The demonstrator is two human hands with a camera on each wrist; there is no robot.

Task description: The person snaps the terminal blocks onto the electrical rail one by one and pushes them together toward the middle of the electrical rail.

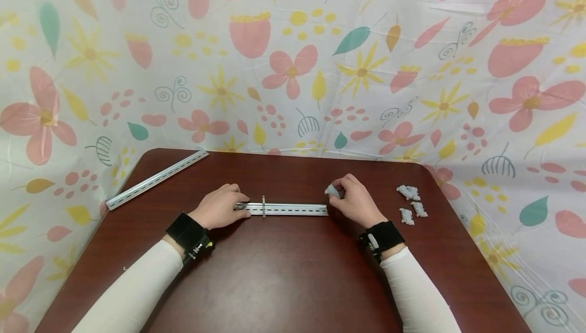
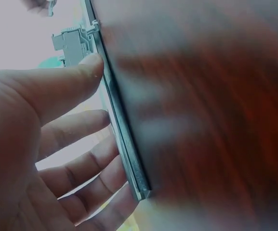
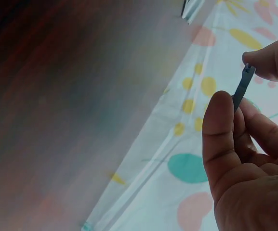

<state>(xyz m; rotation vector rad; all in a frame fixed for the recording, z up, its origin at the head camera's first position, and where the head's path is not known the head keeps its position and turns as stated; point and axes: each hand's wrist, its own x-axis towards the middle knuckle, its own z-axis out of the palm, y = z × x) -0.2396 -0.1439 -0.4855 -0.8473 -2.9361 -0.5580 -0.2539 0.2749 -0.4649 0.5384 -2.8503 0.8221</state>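
At the centre of the head frame, a slotted DIN rail (image 1: 297, 210) lies on the desk (image 1: 274, 282). The left hand (image 1: 222, 207) grips its left end, thumb on the near edge and the other fingers on the far one. A narrow mounted terminal block (image 1: 263, 207) stands across the rail just beside that grip. Off the rail's right end, the right hand (image 1: 359, 205) holds a gray terminal block (image 1: 331, 190), thumb and finger clamped on it.

The held block is thin and caught between the fingertips, so it could twist or slip, likely from a loose pinch. Were it pressed to the rail askew, its foot might catch on one edge only. The rail could also swing, since only its left end is held, and a shift of the left fingers might knock the mounted piece.

No container shows: the loose terminal blocks (image 1: 406, 216) lie directly on the desk at the right of the frame, and a second rail (image 1: 157, 179) slants at the upper left of the desk.
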